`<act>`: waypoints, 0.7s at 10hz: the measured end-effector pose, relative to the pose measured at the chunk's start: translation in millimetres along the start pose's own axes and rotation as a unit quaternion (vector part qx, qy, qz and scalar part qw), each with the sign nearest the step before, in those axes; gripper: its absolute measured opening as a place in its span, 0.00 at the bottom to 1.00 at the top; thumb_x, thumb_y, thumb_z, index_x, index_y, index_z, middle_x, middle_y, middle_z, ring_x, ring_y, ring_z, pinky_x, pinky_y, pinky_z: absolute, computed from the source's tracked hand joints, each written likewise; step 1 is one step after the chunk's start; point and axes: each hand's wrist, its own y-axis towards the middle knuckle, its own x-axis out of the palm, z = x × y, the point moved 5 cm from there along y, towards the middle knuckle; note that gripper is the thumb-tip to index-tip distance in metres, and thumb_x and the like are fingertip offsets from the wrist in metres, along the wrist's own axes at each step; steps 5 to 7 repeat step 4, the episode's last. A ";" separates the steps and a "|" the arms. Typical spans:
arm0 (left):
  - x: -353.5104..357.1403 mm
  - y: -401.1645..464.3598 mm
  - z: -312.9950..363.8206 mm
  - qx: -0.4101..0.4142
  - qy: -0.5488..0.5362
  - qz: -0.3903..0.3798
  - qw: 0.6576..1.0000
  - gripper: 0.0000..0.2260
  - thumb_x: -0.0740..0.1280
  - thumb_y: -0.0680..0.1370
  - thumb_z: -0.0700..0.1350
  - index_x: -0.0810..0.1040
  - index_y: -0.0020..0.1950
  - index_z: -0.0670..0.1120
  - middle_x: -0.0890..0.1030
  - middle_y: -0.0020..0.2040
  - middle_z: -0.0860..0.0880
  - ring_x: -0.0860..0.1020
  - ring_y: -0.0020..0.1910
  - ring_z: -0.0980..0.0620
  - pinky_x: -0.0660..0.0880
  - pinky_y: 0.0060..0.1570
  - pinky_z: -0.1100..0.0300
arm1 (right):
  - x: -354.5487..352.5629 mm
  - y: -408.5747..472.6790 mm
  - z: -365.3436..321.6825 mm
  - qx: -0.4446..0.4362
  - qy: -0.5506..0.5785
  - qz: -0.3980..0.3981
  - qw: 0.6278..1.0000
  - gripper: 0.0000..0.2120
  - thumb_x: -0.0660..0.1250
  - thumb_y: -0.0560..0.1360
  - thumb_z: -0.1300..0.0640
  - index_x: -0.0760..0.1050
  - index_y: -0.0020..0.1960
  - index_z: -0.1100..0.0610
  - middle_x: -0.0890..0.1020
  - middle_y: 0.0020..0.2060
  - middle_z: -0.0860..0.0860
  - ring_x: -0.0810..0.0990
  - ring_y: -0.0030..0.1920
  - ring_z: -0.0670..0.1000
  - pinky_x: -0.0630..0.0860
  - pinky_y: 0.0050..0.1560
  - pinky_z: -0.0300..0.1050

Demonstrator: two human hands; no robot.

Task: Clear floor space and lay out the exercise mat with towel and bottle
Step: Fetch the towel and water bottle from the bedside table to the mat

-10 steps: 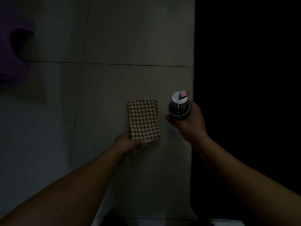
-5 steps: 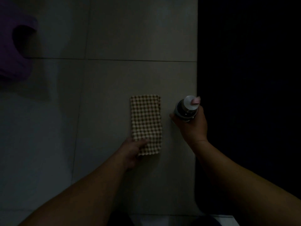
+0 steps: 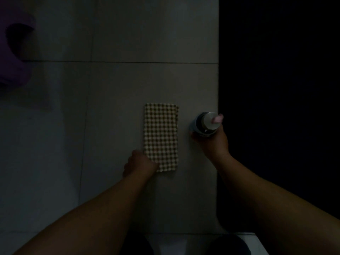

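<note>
No text, label or number can be read anywhere in this dim view.

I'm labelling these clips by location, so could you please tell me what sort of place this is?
Probably a dim room at home, seen looking down at the floor. Large pale floor tiles fill the view, a dark exercise mat lies along the right, and a folded checked towel and a bottle sit beside it.

A folded brown-and-cream checked cloth towel (image 3: 161, 136) lies flat on the grey tiled floor (image 3: 128, 89), long side pointing away. Just right of it, apart, stands a dark cylindrical bottle with a pale cap and pink tab (image 3: 207, 125), close beside the black exercise mat (image 3: 276, 107) along the right.
</note>
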 end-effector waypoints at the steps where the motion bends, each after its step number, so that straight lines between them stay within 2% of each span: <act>1: -1.3 -5.6 -3.9 -0.012 0.034 0.039 0.999 0.38 0.72 0.63 0.59 0.62 0.67 0.44 0.67 0.68 0.41 0.70 0.65 0.38 0.69 0.64 0.45 | 4.2 2.3 18.0 0.065 -0.049 -0.041 0.996 0.21 0.78 0.66 0.54 0.79 0.56 0.58 0.84 0.50 0.55 0.83 0.51 0.54 0.79 0.51 0.49; 2: -11.3 -15.4 -2.6 0.000 0.058 0.040 0.997 0.36 0.71 0.65 0.56 0.62 0.68 0.44 0.66 0.69 0.41 0.69 0.66 0.38 0.68 0.65 0.46 | 3.0 -13.1 20.5 0.124 -0.180 -0.130 0.967 0.14 0.76 0.66 0.48 0.76 0.38 0.57 0.82 0.40 0.58 0.81 0.43 0.57 0.75 0.37 0.45; 3: -16.8 -41.0 -0.3 0.066 0.136 -0.073 0.986 0.29 0.65 0.73 0.58 0.70 0.68 0.42 0.71 0.69 0.39 0.72 0.66 0.40 0.71 0.67 0.50 | -0.5 -44.8 7.2 0.137 -0.196 -0.227 0.944 0.15 0.75 0.65 0.48 0.74 0.35 0.58 0.82 0.38 0.59 0.83 0.42 0.59 0.80 0.42 0.52; 4: -37.1 -82.3 -6.2 0.123 0.185 -0.104 0.969 0.20 0.63 0.75 0.52 0.76 0.61 0.40 0.78 0.63 0.38 0.77 0.60 0.41 0.74 0.57 0.55 | -21.8 -94.9 -16.2 0.134 -0.216 -0.287 0.924 0.14 0.76 0.66 0.49 0.79 0.38 0.60 0.84 0.39 0.58 0.84 0.43 0.58 0.81 0.43 0.50; 7: -37.1 -82.3 -6.2 0.123 0.185 -0.104 0.969 0.20 0.63 0.75 0.52 0.76 0.61 0.40 0.78 0.63 0.38 0.77 0.60 0.41 0.74 0.57 0.55 | -21.8 -94.9 -16.2 0.134 -0.216 -0.287 0.924 0.14 0.76 0.66 0.49 0.79 0.38 0.60 0.84 0.39 0.58 0.84 0.43 0.58 0.81 0.43 0.50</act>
